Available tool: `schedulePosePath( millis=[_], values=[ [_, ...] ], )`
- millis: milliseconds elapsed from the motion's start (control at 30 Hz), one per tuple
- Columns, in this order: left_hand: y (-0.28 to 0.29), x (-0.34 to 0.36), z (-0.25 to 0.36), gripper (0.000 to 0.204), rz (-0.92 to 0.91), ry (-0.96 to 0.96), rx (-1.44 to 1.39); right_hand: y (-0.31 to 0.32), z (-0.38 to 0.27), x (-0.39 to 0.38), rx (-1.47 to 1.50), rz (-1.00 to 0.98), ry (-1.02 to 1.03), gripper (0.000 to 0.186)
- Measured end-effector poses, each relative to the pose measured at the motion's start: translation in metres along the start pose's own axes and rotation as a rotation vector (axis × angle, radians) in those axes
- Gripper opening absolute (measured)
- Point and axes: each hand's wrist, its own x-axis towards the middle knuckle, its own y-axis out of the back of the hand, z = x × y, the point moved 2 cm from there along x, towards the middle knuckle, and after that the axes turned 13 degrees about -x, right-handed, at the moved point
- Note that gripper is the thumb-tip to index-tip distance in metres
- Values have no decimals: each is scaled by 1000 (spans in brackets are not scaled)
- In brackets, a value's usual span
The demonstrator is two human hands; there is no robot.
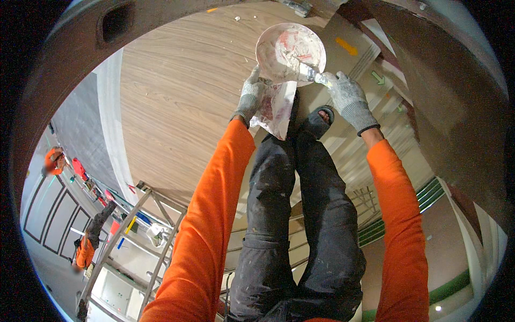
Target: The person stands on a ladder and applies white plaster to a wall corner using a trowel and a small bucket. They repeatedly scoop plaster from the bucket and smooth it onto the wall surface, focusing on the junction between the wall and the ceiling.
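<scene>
A round, pale pink bowl point(259, 49) holds off-white paste with reddish streaks smeared over its inside. My left hand point(252, 95), in a grey knit glove, is closed at the bowl's near left rim. Against that hand hangs a crumpled clear plastic bag point(277, 110) with pinkish marks, covering my left foot; whether the fingers also pinch it is hidden. In my gloved right hand point(346, 96) is a paste-coated putty knife point(308, 72). Its blade lies inside the bowl at the near right, touching the paste.
Wood-grain boarding point(177, 102) spreads under the bowl and to the left, with small crumbs on it. My right sandal point(317, 123) stands just below the bowl. Metal scaffold bars point(155, 214) rise at lower left. Two people in orange, one person point(85, 252) nearer, are far off left.
</scene>
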Motion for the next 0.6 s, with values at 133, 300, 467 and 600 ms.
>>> schedulePosePath(
  millis=[133,300,467,600],
  values=[
    [-6,-6,14,68,-3,21,3,-1,1,-2,6,14,41,37],
    [0,-6,9,70,-17,28,-79,5,3,8,63,-28,88,33],
    [3,-3,7,70,-70,63,-59,10,-1,23,-43,93,140,29],
    [5,-3,10,70,-51,69,2,14,-20,39,-74,13,172,23]
  ],
)
